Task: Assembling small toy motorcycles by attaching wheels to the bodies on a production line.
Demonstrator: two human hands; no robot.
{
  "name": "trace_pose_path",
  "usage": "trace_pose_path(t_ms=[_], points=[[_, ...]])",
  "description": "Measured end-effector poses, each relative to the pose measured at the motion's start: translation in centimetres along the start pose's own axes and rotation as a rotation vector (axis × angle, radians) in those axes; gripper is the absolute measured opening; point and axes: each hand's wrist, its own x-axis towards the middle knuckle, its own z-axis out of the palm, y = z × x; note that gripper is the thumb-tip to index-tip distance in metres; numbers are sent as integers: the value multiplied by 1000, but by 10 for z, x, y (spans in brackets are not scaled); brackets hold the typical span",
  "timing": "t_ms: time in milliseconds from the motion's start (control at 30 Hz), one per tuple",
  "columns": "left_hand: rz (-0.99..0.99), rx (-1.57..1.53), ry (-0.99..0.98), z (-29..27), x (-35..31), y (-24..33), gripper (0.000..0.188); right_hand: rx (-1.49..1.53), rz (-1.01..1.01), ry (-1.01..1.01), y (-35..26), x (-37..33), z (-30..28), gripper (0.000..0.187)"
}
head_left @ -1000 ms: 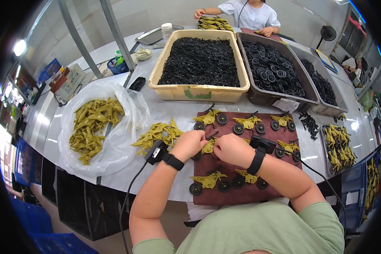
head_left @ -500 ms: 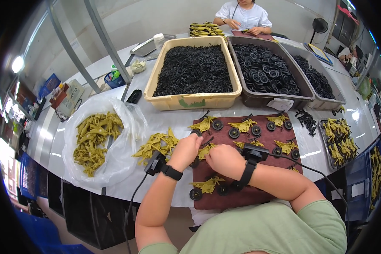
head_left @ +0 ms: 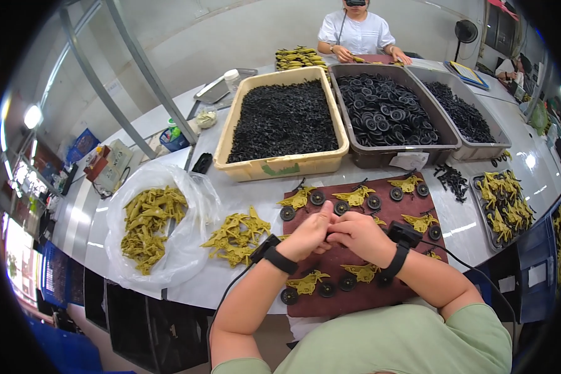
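Note:
My left hand (head_left: 311,235) and my right hand (head_left: 361,237) meet above a maroon cloth (head_left: 333,304), fingertips pressed together. Both are closed; whatever lies between their fingers is hidden. Around them on the cloth lie several toy motorcycles with yellow-green bodies and black wheels. One toy motorcycle (head_left: 306,283) sits below my left hand, another toy motorcycle (head_left: 354,198) just beyond my fingers, and a third toy motorcycle (head_left: 421,222) to the right, beyond my right wrist. Each wrist wears a black strap with a small black device and a cable.
Left of the cloth are loose yellow-green body parts (head_left: 237,235) and a plastic bag (head_left: 199,249) of more. Behind stand a cream bin (head_left: 280,167) of small black parts, a brown bin (head_left: 380,156) of black wheels and a grey bin (head_left: 489,149). A co-worker (head_left: 357,34) sits opposite.
My hands have moved to the right and come together, uncovering part of the cloth on the left. The view has shifted slightly. The co-worker's hands have spread apart.

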Motion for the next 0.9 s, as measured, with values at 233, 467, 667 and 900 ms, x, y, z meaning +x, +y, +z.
trace_pose_path(t_ms=[233,467,667,900], points=[[-1,0,-51,21,19,5,49,232,298,136,7,-12,-25,14],[142,116,-11,16,32,18,33,657,509,162,18,-27,-46,17],[489,1010,206,9,55,1,21,664,562,147,30,-42,-49,13],[509,1338,202,25,65,1,20,462,502,157,37,-48,-54,11]])
